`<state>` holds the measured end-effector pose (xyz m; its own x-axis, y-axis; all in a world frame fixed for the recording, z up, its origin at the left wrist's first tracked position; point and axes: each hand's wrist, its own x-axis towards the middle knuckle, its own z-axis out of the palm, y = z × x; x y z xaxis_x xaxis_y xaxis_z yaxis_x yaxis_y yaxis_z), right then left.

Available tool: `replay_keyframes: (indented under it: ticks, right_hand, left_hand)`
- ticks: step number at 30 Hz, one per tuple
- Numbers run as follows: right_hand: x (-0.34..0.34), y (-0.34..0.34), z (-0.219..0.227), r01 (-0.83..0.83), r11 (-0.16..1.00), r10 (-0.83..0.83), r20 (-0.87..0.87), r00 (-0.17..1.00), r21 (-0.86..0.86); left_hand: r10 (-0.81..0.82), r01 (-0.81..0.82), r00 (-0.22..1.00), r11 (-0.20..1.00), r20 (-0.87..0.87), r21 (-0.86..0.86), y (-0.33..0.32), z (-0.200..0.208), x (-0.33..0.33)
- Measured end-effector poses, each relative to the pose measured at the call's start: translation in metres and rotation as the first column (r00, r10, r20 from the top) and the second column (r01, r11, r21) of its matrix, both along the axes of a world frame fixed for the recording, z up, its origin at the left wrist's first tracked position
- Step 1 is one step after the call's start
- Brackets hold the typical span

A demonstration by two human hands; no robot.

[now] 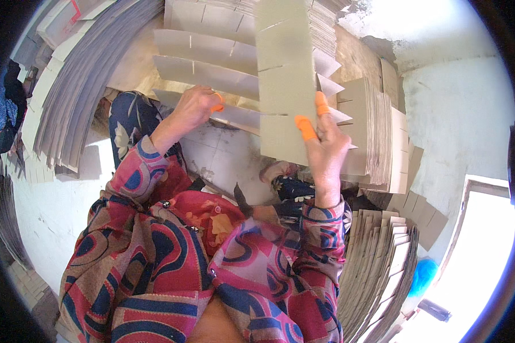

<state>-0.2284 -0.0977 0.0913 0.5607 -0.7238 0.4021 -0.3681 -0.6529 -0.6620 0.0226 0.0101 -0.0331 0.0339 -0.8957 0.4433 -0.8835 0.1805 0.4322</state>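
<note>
In my right hand (328, 146) a long grey cardboard strip (286, 74) with short slits is gripped at its right edge, between orange-covered thumb and finger. It stands across several parallel slotted strips (212, 75) set on edge in front of me. My left hand (193, 111), also with an orange finger cover, is closed at the nearest cross strip (240, 119) and seems to pinch its upper edge. The fingertips there are partly hidden. Pointed ends of the cross strips stick out to the right of the long strip.
A wooden board (134, 66) lies under the strips. Stacks of slotted cardboard stand at left (83, 86), right (363, 123) and lower right (377, 257). A bright doorway (475, 246) opens at right, with a blue bag (422, 277) beside it.
</note>
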Motion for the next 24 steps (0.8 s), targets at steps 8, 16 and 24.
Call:
replay_keyframes:
  ticks: [8,16,24]
  right_hand:
    - [0.023,0.000,0.000,-0.017,0.998,0.024,-0.113,0.993,0.062]
    - [0.038,0.000,0.007,0.000,0.997,0.018,-0.231,0.973,0.080]
    - [0.051,-0.017,-0.025,-0.198,0.979,0.205,-0.183,0.962,0.056]
  left_hand:
    - [0.004,-0.004,0.998,1.000,-0.060,-0.007,-0.002,0.007,-0.007]
    - [-0.036,0.036,0.999,0.999,-0.032,0.002,-0.004,0.004,0.000]
    - [-0.049,0.049,0.998,0.999,-0.030,0.018,-0.009,0.000,0.000]
